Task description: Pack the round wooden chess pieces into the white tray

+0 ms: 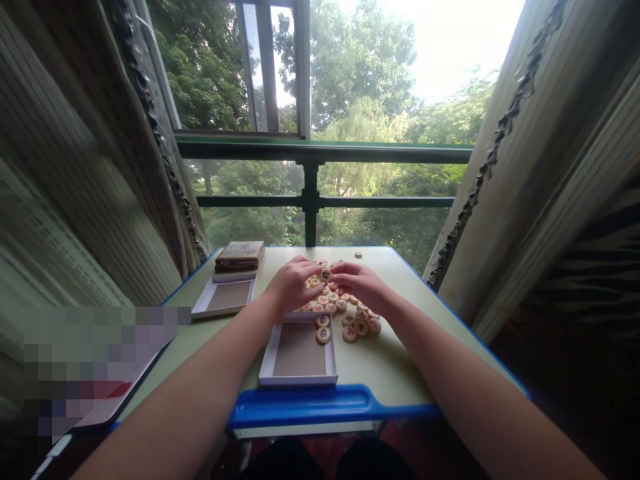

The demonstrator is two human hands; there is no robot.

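A round wooden Chinese chess piece [325, 275] with a dark character is held up between my hands, its face towards me. My left hand [294, 283] has its fingers and thumb curled at the piece's left side. From the right, my right hand [364, 285] pinches at its edge with bent fingers. Beneath and around both hands lies a loose pile of Chinese chess pieces [349, 320], some with red characters, some dark; the hands hide part of it. Nearer to me is a shallow white open box [299, 350]. Two dark-lettered pieces [323, 335] lie at its right side.
A second shallow white tray [225, 298] stands at the left, with a flat brown box [240, 255] behind it. One lone piece [359, 255] lies near the table's far edge. The pale green table [400, 373] has a blue rim; curtains hang on both sides.
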